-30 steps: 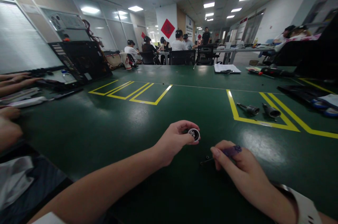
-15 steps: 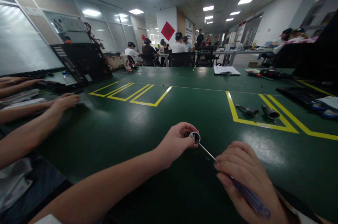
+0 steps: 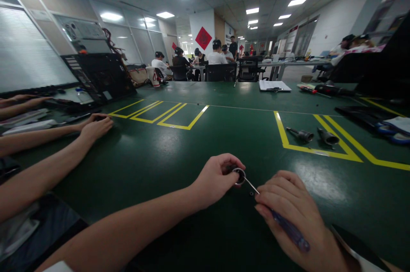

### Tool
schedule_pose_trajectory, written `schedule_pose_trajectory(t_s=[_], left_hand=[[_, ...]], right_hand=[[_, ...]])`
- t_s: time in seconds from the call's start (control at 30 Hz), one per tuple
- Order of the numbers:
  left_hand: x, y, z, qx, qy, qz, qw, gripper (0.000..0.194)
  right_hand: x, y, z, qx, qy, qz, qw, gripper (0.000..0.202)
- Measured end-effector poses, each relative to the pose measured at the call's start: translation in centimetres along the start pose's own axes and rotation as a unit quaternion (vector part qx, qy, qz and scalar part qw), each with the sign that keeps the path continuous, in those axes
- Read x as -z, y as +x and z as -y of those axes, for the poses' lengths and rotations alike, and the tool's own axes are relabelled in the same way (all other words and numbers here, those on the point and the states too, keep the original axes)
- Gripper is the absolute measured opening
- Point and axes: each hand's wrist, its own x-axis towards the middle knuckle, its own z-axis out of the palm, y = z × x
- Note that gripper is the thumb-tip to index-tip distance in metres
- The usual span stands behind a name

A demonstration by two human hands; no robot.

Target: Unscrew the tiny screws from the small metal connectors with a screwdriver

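My left hand (image 3: 221,178) is closed around a small round metal part (image 3: 238,182) with a ring-shaped open end that faces my right side. In my right hand (image 3: 288,208) is a screwdriver (image 3: 291,230) with a translucent purple handle. Its thin shaft points up and left, and the tip reaches into the ring's opening; the exact contact point is hidden. A tiny dark nut-like piece (image 3: 251,194) lies on the green table just below the shaft. Two dark metal parts (image 3: 328,136) with cup-shaped ends lie farther right, within yellow tape lines.
The green table (image 3: 134,165) carries yellow tape outlines (image 3: 188,127). A clipboard with papers (image 3: 274,86) lies at the back. At right are red-handled tools (image 3: 309,89) and a black tray (image 3: 361,116). A co-worker's hands (image 3: 96,127) rest at the left, near a black computer case (image 3: 102,77).
My right hand and the screwdriver have shifted left, with the shaft deeper in the round part. My left hand has moved slightly right and down. The co-worker's hands have moved right.
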Motion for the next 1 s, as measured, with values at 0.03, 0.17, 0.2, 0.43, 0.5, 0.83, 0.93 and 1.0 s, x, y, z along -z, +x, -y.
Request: schedule_pose_trajectory(t_s=[0.03,0.17,0.2,0.43,0.5,0.83,0.93,1.0], left_hand=[[0.0,0.0,0.0,0.000,0.003,0.000,1.000,0.014],[-0.1,0.1,0.1,0.005,0.004,-0.007,1.000,0.013],[-0.1,0.1,0.2,0.005,0.004,-0.004,1.000,0.013],[0.5,0.3,0.0,0.019,0.013,-0.020,1.000,0.016],[0.5,0.3,-0.4,0.036,0.015,-0.036,0.999,0.021],[0.3,0.4,-0.7,0.056,-0.011,-0.046,0.997,0.032],[0.3,0.4,-0.8,0.061,-0.015,-0.053,0.997,0.032],[0.3,0.4,-0.9,0.059,-0.023,-0.055,0.996,0.030]], right_hand=[[0.0,-0.1,0.0,-0.001,0.003,0.001,1.000,0.016],[0.0,-0.3,0.1,-0.011,0.012,0.007,1.000,0.017],[0.1,-0.3,0.1,-0.011,0.016,0.007,1.000,0.017],[0.8,-0.2,-0.4,-0.109,0.094,-0.064,0.988,0.016],[0.5,-0.2,-1.0,-0.178,0.081,-0.075,0.978,0.023],[-0.9,-0.6,-2.2,-0.297,0.094,-0.024,0.950,0.033],[-1.0,-0.5,-2.2,-0.285,0.084,-0.006,0.955,0.033],[-1.2,-0.5,-2.2,-0.269,0.074,-0.001,0.960,0.032]])
